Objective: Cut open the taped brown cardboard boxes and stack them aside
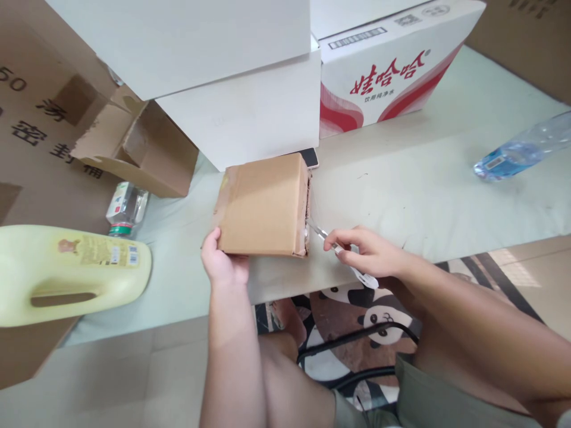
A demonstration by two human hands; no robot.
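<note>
A closed brown cardboard box (263, 205) is at the middle of the pale green table, with a ragged right side. My left hand (223, 261) grips its lower left corner, the thumb on top and the other fingers underneath. My right hand (363, 251) is closed on a white utility knife (364, 278), right of the box. The knife's metal blade points left and its tip meets the ragged edge of the box.
White boxes (250, 113) and a red-and-white carton (383, 83) stand behind. An open carton (156, 148), a small bottle (127, 208) and a yellow jug (111, 279) are at the left. A clear bottle (513, 157) lies at the right. A dark phone-like object (311, 157) shows behind the box.
</note>
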